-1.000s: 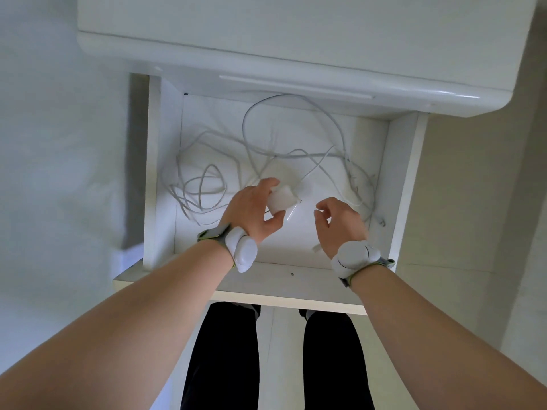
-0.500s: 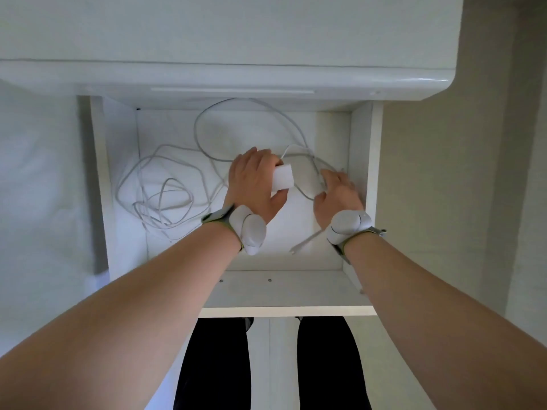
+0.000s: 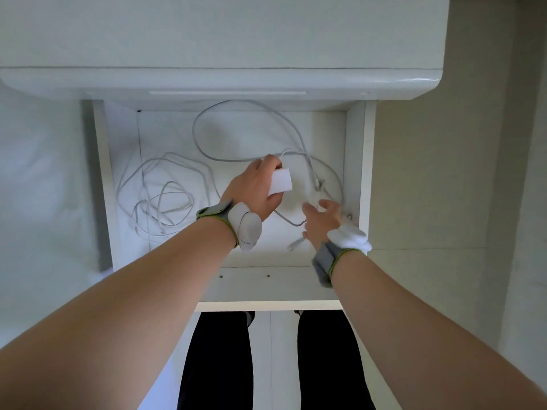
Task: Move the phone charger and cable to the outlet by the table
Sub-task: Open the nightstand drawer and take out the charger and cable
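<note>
Clasped in the left hand [image 3: 254, 190] is the charger [image 3: 281, 184]; its cable [image 3: 307, 170] trails rightward, w/ the half-open, empty right hand [image 3: 321, 221] nearer.

1. Left hand [image 3: 254, 192]: bare forearm; grey wristband [image 3: 214, 213] with green edging carrying a white rounded pod [image 3: 247, 229].
2. Right hand [image 3: 324, 221]: identical band, blurred.
3. Legs: dark trousers [image 3: 217, 359].
</note>
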Action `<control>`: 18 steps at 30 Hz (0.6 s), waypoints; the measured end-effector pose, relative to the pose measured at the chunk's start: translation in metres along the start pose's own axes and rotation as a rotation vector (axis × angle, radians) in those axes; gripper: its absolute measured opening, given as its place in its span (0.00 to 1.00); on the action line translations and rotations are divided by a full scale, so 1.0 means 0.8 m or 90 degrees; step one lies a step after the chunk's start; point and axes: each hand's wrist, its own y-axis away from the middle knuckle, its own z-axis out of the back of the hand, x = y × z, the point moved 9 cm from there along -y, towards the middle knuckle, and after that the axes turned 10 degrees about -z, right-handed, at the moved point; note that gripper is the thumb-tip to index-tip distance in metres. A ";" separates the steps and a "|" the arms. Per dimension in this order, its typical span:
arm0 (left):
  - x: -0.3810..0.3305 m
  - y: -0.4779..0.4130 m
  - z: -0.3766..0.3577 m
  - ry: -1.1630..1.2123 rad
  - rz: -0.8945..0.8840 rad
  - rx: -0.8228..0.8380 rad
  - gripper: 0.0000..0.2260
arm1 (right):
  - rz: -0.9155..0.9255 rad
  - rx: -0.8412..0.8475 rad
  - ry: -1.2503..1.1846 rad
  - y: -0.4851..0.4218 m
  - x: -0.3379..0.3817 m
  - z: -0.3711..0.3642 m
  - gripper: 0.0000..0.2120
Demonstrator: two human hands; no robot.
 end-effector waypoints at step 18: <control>-0.103 0.139 0.168 0.260 0.034 -0.120 0.13 | 0.207 0.317 -0.300 0.250 0.132 0.012 0.14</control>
